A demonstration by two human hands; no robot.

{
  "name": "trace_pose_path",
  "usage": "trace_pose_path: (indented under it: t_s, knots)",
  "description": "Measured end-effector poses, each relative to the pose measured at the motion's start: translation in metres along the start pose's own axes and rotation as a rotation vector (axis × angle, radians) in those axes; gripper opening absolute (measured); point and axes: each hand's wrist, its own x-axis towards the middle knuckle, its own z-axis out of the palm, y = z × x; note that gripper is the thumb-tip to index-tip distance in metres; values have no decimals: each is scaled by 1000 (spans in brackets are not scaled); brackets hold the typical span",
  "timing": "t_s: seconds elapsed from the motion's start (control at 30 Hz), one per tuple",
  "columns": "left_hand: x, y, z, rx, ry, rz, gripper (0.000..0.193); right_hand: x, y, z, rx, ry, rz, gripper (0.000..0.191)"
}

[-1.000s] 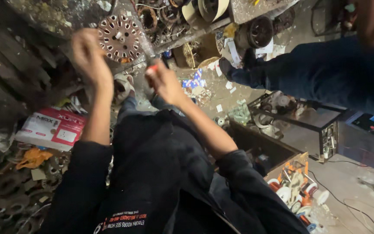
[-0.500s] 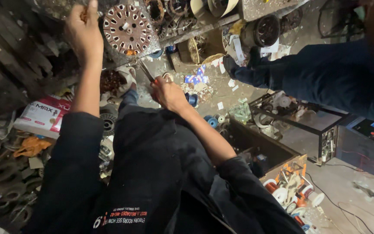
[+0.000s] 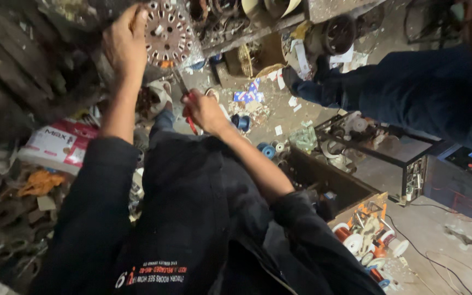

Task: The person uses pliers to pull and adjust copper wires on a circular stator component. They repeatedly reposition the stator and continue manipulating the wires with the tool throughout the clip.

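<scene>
The left hand [image 3: 124, 46] is up on the cluttered worktop [image 3: 323, 8], fingers pressed together and laid flat against the rim of a round, pale metal motor core with a ring of slots around a central hole [image 3: 167, 33]. It steadies the disc rather than gripping it; the palm side is hidden, so how firmly it bears down I can't tell.

The right hand [image 3: 206, 112] sits lower and closer to the body, fingers curled tight around a slim red-handled tool [image 3: 192, 123], something like a screwdriver. Its dark shaft points up toward the lower edge of the disc, and the tip looks to be just beside or under that edge, though clutter hides the exact contact.

As for progress, the slots I can see look bare, with no wire showing in them, so the core seems stripped or not yet wound; which of the two, the view doesn't settle. The work at the rim looks mid-way at most.

Around them: a white and red cardboard box [image 3: 58, 142] on the left among rusty scrap, blue spools [image 3: 266, 150] on the floor, an open dark wooden box [image 3: 329, 183], and another person's dark blue sleeve [image 3: 411, 90] reaching in from the right.
</scene>
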Motion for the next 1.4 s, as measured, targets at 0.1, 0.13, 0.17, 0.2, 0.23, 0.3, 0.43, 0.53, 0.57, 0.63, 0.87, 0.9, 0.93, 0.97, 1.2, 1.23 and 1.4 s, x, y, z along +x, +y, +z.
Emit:
trace_pose_path:
  t_s: [0.1, 0.13, 0.17, 0.2, 0.23, 0.3, 0.43, 0.53, 0.57, 0.63, 0.87, 0.9, 0.93, 0.97, 1.2, 1.23, 1.4]
  knots:
    - [-8, 0, 4, 27, 82, 14, 31, 10, -5, 4, 73, -54, 71, 29]
    - [-11, -1, 4, 47, 95, -6, 31, 12, -7, 5, 222, -131, 138, 28]
    - [-13, -1, 5, 62, 98, -25, 31, 13, -9, 6, 373, -200, 213, 27]
    - [-14, -1, 5, 27, 97, -28, 32, 14, -10, 7, 551, -199, 203, 27]
    - [-16, -1, 6, -15, 107, -35, 32, 14, -12, 8, 716, -201, 189, 27]
    - [-17, -1, 7, -62, 131, -37, 32, 13, -16, 11, 1031, -268, 190, 26]
    - [-18, 0, 8, -61, 152, -47, 32, 13, -24, 13, 1309, -350, 221, 26]
    - [-20, 2, 9, -77, 163, -70, 32, 16, -28, 10, 326, -11, 19, 26]
    - [-20, 2, 10, -81, 168, -83, 31, 17, -28, 8, -157, 136, -69, 28]
    - [-19, 1, 11, -89, 166, -128, 32, 17, -28, 2, -383, 214, -225, 22]
    - [-18, -11, 7, -223, 75, 1, 40, 8, -17, -10, -564, 240, -350, 18]
    - [-20, -12, 7, -217, 63, -61, 41, 7, -17, -8, -498, 197, -271, 20]
    - [-22, -14, 7, -214, 52, -121, 42, 7, -17, -6, -434, 156, -193, 22]
    - [-24, -14, 7, -212, 38, -188, 43, 7, -18, -4, -373, 111, -109, 24]
    - [-32, -2, 7, -138, 150, -108, 36, 18, -27, 7, 414, -81, 58, 22]
    - [-32, -1, 9, -147, 157, -95, 34, 18, -27, 5, -89, 113, -123, 18]
    - [-27, -6, 14, -254, 147, -131, 31, 9, -18, -7, -375, 203, -281, 35]
